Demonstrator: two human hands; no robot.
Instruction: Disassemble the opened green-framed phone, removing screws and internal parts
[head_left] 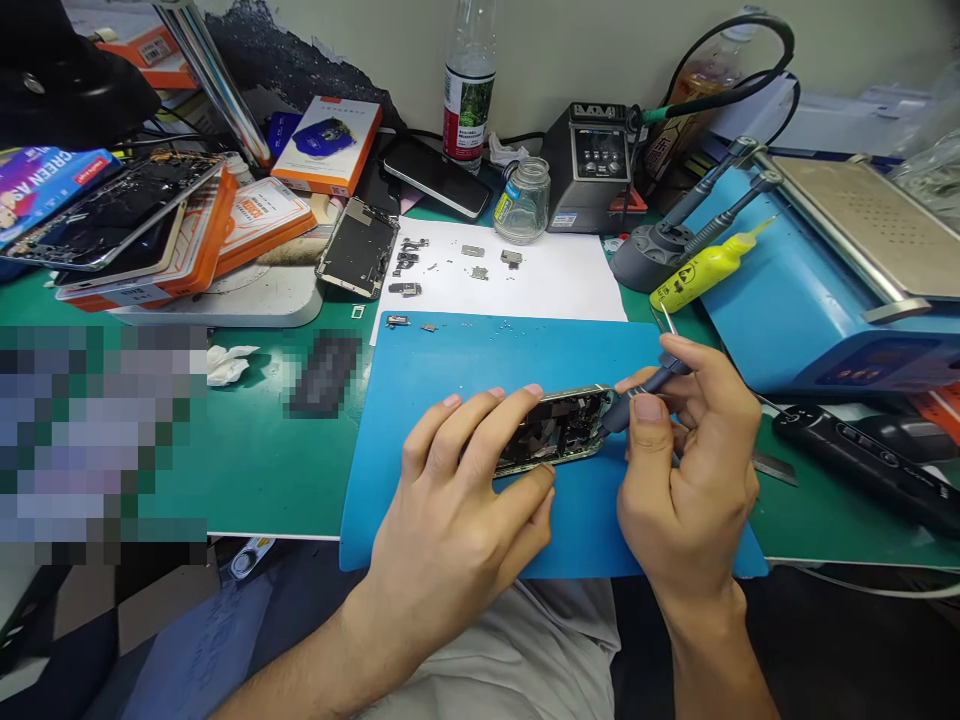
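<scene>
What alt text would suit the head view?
A person's left hand holds an opened phone over a blue mat while the right hand holds a dark grey tool at its right end. Small parts lie on white paper beyond.

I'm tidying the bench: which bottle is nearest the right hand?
The yellow squeeze bottle with the thin pointed tip, just beyond the right hand. The clear bottle and the amber-tinted bottle are farther back, by the wall.

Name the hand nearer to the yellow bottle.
Right: the right hand is just in front of the yellow bottle; the left hand is farther off leftward, holding the opened phone.
</scene>
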